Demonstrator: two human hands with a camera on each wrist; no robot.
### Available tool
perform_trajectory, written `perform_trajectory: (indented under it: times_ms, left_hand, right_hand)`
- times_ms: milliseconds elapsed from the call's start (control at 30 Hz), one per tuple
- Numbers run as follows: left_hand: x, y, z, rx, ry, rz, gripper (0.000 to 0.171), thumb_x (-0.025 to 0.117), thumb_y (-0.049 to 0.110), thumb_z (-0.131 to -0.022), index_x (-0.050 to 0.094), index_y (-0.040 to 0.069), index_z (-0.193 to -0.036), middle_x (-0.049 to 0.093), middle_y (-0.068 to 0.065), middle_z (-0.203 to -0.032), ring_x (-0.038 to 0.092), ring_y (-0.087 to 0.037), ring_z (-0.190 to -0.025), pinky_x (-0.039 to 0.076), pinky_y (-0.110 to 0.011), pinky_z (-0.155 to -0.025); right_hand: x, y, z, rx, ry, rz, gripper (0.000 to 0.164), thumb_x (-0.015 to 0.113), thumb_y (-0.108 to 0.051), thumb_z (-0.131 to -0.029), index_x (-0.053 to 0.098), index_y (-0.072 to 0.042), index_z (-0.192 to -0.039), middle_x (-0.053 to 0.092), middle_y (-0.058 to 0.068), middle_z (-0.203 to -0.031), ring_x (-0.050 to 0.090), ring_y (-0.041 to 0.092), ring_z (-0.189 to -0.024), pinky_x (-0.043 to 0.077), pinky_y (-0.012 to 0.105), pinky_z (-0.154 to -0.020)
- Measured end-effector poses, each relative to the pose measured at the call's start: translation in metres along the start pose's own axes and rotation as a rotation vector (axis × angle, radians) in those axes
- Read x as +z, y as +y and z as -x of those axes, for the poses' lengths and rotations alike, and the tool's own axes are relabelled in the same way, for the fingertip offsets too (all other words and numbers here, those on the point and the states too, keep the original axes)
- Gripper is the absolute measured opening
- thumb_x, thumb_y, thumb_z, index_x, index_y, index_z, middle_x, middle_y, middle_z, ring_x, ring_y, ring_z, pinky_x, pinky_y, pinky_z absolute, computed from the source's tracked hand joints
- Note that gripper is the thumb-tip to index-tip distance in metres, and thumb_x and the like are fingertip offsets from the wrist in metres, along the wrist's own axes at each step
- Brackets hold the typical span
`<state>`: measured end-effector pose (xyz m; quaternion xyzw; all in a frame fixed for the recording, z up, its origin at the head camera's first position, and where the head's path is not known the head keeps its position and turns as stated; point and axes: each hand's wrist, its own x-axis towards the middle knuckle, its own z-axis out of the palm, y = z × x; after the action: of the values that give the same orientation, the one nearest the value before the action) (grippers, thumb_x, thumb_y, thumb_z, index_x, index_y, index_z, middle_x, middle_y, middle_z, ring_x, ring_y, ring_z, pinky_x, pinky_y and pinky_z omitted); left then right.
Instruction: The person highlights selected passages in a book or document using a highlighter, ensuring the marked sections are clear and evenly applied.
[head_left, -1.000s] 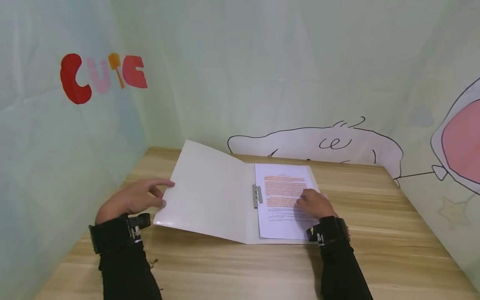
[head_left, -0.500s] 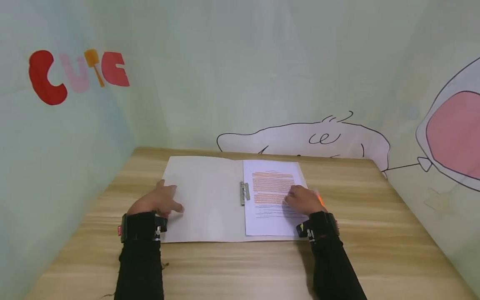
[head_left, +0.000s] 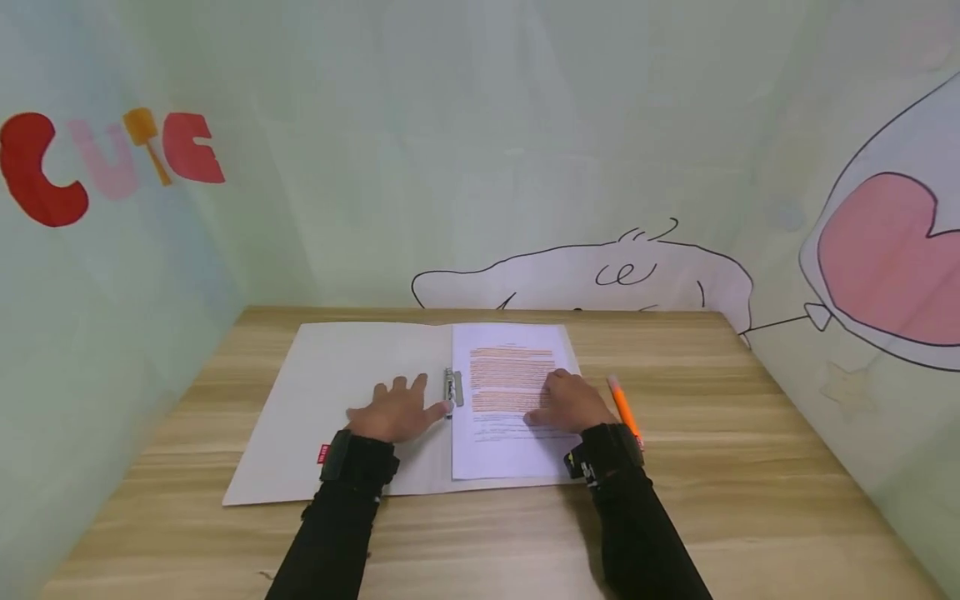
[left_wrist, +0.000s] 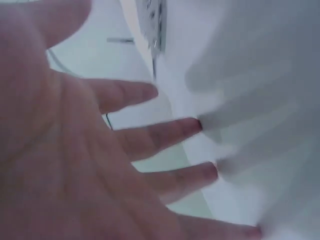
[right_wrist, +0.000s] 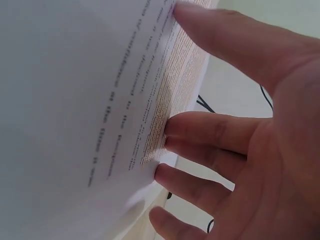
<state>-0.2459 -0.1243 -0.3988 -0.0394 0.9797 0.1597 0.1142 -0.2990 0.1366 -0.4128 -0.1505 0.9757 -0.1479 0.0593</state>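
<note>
- Head view: the spread-out folder (head_left: 330,354) lies on the surface (head_left: 735,508) near its far edge, its left cover reaching toward the far left corner. The printed paper (head_left: 506,392) sits on its right side, beside the metal clip (head_left: 453,390).
- The left hand (head_left: 397,411) rests on the left cover, fingers splayed and nearly straight, gripping nothing; its thumb reaches the clip.
- The right hand (head_left: 570,402) rests on the paper, fingers gently bent, apparently pinching nothing.
- The step looks like smoothing the folder flat: even pressure near the crease should serve, with the right hand light so the paper neither slides nor creases.
- An orange pen (head_left: 624,410) lies right of the folder, on the side of the surface's right edge, just beside the right wrist; a sideways sweep could knock it.
- A wall (head_left: 480,167) rises behind the far edge, leaving little room there.
- Left wrist view: three fingertips seem to touch the cover, the palm raised; index contact is unclear.
- Right wrist view: thumb and fingers stand apart, several tips on the paper; whether the little finger touches cannot be told.
</note>
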Motion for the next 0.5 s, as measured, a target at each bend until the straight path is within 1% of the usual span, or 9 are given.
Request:
perform_trajectory:
  times_ms: [67, 167, 267, 367, 433, 500]
  left_hand:
    - [0.006, 0.007, 0.000, -0.020, 0.033, -0.006, 0.084, 0.055, 0.062, -0.092, 0.032, 0.011, -0.154, 0.040, -0.027, -0.149, 0.043, -0.052, -0.127, 0.031, -0.084, -0.096]
    - [0.014, 0.017, 0.002, -0.023, 0.073, -0.022, 0.089, 0.060, 0.064, -0.087, 0.030, 0.014, -0.155, 0.044, -0.027, -0.142, 0.048, -0.052, -0.119, 0.034, -0.084, -0.092]
    - [0.019, 0.023, 0.007, -0.021, 0.095, -0.054, 0.092, 0.066, 0.063, -0.083, 0.029, 0.021, -0.156, 0.046, -0.025, -0.138, 0.049, -0.052, -0.114, 0.037, -0.084, -0.089]
    - [0.021, 0.025, 0.011, -0.018, 0.106, -0.076, 0.094, 0.072, 0.061, -0.078, 0.029, 0.028, -0.155, 0.046, -0.025, -0.134, 0.049, -0.051, -0.111, 0.039, -0.084, -0.086]
    - [0.022, 0.026, 0.012, -0.018, 0.115, -0.084, 0.094, 0.073, 0.060, -0.077, 0.029, 0.030, -0.155, 0.047, -0.025, -0.133, 0.049, -0.051, -0.110, 0.040, -0.083, -0.086]
    - [0.023, 0.027, 0.012, -0.015, 0.124, -0.093, 0.093, 0.073, 0.060, -0.077, 0.031, 0.030, -0.154, 0.047, -0.025, -0.132, 0.048, -0.051, -0.110, 0.041, -0.083, -0.085]
  right_hand:
    - [0.001, -0.003, -0.001, 0.005, -0.003, 0.012, 0.061, 0.087, -0.038, -0.075, 0.064, 0.005, -0.113, 0.063, 0.015, -0.112, 0.055, 0.030, -0.093, 0.052, 0.044, -0.088]
    - [0.002, -0.006, -0.002, -0.002, -0.010, 0.013, 0.066, 0.088, -0.039, -0.072, 0.064, 0.005, -0.115, 0.062, 0.014, -0.113, 0.053, 0.031, -0.097, 0.051, 0.043, -0.090]
    - [0.002, -0.007, 0.000, 0.003, -0.017, -0.002, 0.066, 0.089, -0.039, -0.071, 0.065, 0.004, -0.115, 0.061, 0.012, -0.117, 0.052, 0.031, -0.100, 0.050, 0.043, -0.091]
    - [0.001, -0.007, 0.003, 0.016, -0.021, -0.015, 0.064, 0.090, -0.038, -0.071, 0.064, 0.001, -0.115, 0.060, 0.011, -0.122, 0.051, 0.030, -0.104, 0.050, 0.044, -0.093]
    - [0.000, -0.007, 0.005, 0.022, -0.020, -0.022, 0.065, 0.090, -0.038, -0.071, 0.064, 0.000, -0.117, 0.059, 0.010, -0.127, 0.051, 0.030, -0.107, 0.050, 0.045, -0.095]
    - [-0.001, -0.007, 0.007, 0.021, -0.020, -0.028, 0.065, 0.090, -0.037, -0.071, 0.064, 0.000, -0.117, 0.058, 0.011, -0.129, 0.051, 0.030, -0.108, 0.050, 0.045, -0.096]
